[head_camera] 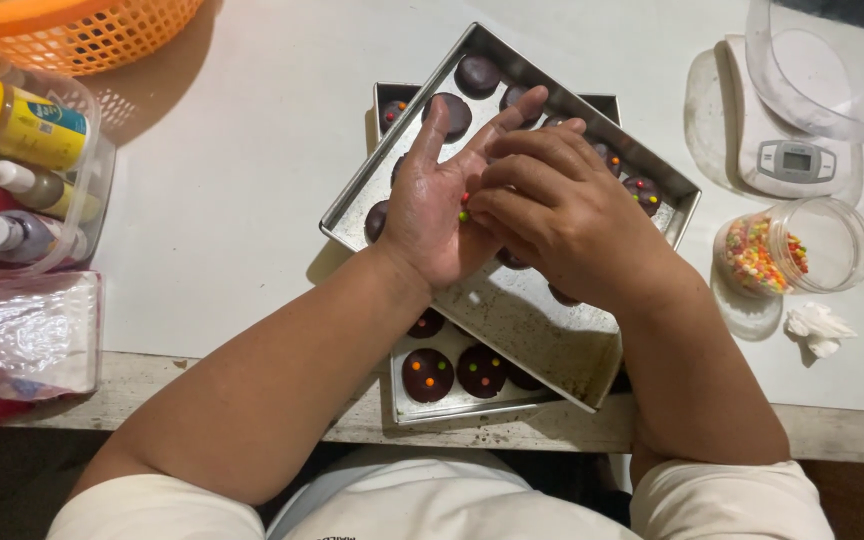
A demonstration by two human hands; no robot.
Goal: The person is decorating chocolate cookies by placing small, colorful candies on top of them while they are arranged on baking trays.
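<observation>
My left hand [430, 205] is held palm up over a metal tray [542, 330], with a few small coloured candy beads [464, 207] lying in the palm. My right hand [564, 215] reaches into that palm, its fingertips pinching at the beads. The upper tray lies slantwise across a second metal tray [402, 398]. Both trays carry round chocolate-coated discs; plain dark ones [478, 74] sit at the far end of the upper tray, and discs dotted with coloured beads [428, 374] sit in the lower tray near me.
A clear jar of coloured candy beads [770, 254] lies on its side at right, beside a crumpled tissue [818, 328]. A small kitchen scale [794, 160] and clear plastic bowl [812, 80] stand behind it. At left: orange basket [82, 35], tub of squeeze bottles [22, 160], plastic bag [27, 335].
</observation>
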